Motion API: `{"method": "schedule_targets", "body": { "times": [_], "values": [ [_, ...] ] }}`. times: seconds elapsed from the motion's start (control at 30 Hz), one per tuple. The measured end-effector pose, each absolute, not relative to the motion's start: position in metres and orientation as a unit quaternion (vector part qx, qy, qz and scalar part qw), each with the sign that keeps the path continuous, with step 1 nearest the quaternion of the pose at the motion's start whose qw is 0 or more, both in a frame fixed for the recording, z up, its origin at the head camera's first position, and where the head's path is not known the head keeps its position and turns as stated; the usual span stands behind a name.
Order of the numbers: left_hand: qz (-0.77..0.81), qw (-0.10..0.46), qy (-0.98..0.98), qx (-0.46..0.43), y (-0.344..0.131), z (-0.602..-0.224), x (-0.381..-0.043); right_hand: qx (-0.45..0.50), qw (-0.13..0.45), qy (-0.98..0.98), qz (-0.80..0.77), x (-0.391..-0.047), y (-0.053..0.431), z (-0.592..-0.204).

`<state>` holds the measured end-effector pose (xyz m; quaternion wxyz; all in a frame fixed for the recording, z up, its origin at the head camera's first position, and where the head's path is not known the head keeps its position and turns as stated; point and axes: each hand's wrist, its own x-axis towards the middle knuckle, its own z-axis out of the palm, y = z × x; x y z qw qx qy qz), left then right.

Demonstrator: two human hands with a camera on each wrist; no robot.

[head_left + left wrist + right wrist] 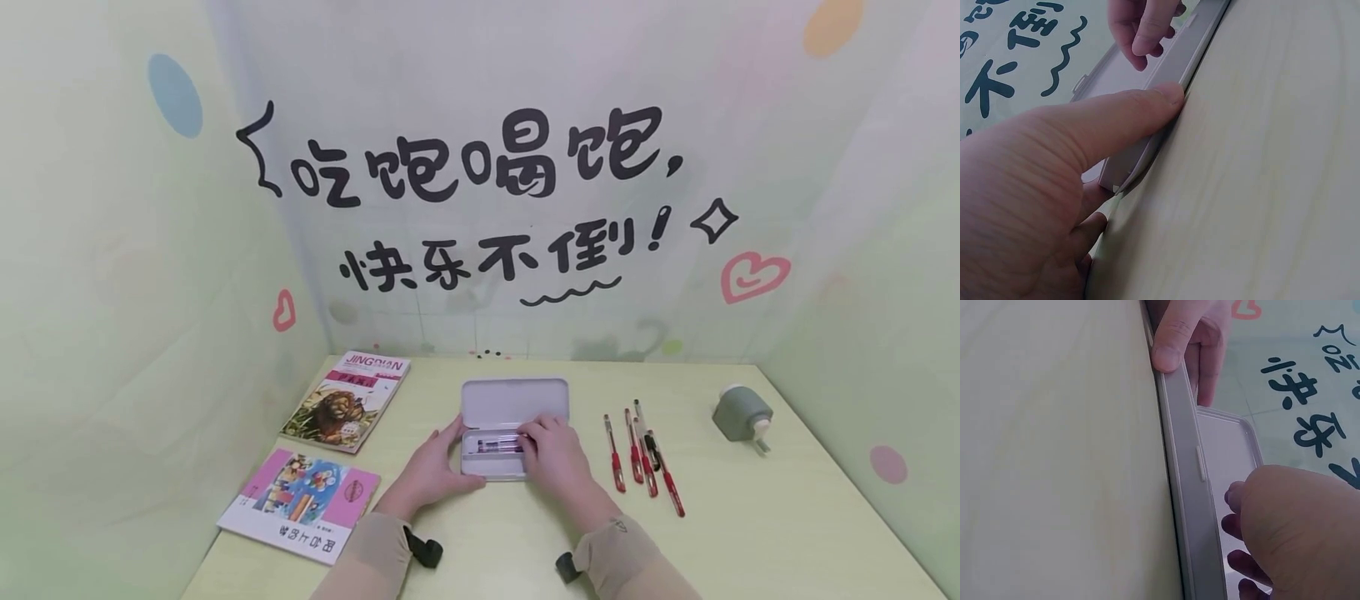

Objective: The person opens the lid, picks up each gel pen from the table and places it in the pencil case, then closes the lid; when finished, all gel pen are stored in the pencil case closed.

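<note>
A pale lilac pencil case [495,470] lies on the table with its hinged lid [515,403] raised at the back. My left hand [437,468] grips the case's left end, the thumb [1169,94] on its front edge and the other fingers around the side. Inside the case lie pens [495,447] in clear barrels. My right hand [557,454] reaches into the right half with bent fingers, its fingertips at the right end of these pens. The case wall and the hand hide the fingertips' contact, so a pinch on a pen cannot be made out.
Several red pens [647,454] and a black one [652,450] lie right of the case. Farther right sits a grey bottle [742,412] with a white nozzle. Two books, one with a lion cover [341,408] and one pink and white [300,504], lie at the left.
</note>
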<state>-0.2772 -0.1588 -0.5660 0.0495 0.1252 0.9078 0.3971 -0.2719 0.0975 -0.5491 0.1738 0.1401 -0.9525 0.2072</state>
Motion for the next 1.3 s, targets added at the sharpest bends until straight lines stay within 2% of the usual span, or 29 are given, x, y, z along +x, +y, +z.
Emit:
{"method": "schedule_targets", "body": {
  "times": [0.37,1.03,1.3],
  "values": [
    [0.397,0.050,0.908,0.127,-0.158,-0.567,-0.278,0.100,0.179,-0.952,0.229,-0.269,0.128,-0.547],
    [0.396,0.050,0.909,0.123,-0.156,-0.566,-0.275,0.005,0.213,-0.952,0.221,-0.247,0.226,-0.549],
    [0.392,0.050,0.911,0.116,-0.157,-0.565,-0.276,-0.031,0.187,-0.958,0.217,-0.232,0.252,-0.548]
  ]
}}
